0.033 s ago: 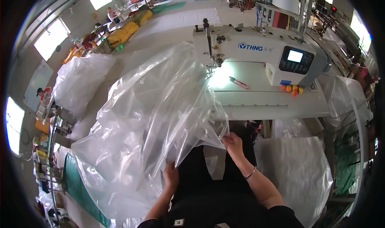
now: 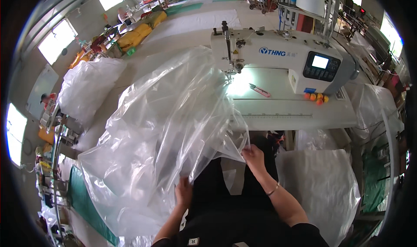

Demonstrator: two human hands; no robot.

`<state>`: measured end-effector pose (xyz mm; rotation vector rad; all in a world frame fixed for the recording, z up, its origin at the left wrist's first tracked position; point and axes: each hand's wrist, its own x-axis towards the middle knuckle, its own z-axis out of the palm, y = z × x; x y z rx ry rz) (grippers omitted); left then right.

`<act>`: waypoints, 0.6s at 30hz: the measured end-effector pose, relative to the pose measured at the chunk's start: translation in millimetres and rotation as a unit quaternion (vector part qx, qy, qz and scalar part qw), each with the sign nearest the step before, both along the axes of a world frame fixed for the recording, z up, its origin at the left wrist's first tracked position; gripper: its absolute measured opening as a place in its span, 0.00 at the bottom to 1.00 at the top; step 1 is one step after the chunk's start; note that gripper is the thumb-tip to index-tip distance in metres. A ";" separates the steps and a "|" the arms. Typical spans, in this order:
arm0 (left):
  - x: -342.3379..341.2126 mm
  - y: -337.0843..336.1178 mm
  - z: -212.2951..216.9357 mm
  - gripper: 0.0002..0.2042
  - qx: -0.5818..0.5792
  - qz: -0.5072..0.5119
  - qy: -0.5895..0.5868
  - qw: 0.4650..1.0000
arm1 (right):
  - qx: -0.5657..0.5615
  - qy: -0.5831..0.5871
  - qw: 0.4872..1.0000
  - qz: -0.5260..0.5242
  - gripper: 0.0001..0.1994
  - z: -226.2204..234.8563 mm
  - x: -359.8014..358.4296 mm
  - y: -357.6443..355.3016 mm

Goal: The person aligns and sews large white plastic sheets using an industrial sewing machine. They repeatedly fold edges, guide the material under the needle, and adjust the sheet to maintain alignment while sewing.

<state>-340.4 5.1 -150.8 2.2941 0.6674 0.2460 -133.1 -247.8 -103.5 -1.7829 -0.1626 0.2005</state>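
A large sheet of clear plastic film (image 2: 147, 129) drapes in loose folds from under the sewing machine's needle down over my lap. My right hand (image 2: 254, 158) pinches its near right edge, just below the front of the sewing table. Further left and a little lower, my left hand (image 2: 183, 191) is closed on the film's near edge, its fingertips partly covered by the folds. The white sewing machine (image 2: 265, 51) has a lit lamp beside the needle, which sits at the film's right edge.
Pink-handled snips (image 2: 259, 90) lie on the sewing table (image 2: 286, 108), with several small orange and yellow balls (image 2: 316, 97) by the machine's base. Another plastic sheet (image 2: 317, 186) hangs at my right. A bulky plastic bundle (image 2: 89, 86) stands left. A person (image 2: 48, 100) sits at the far left.
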 end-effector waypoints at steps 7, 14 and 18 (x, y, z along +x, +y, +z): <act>-58.4 4.1 151.1 0.09 -0.520 -0.148 0.117 0.833 | -0.032 -0.169 0.985 0.005 0.03 88.8 -56.9 -44.2; 41.9 -63.8 174.8 0.28 0.183 -0.190 -0.096 0.960 | 0.050 -0.290 0.949 -0.117 0.06 87.5 -61.8 -30.7; 72.1 -70.3 159.2 0.24 0.254 -0.183 -0.117 0.942 | 0.016 -0.392 0.917 -0.073 0.07 105.4 -57.1 -24.6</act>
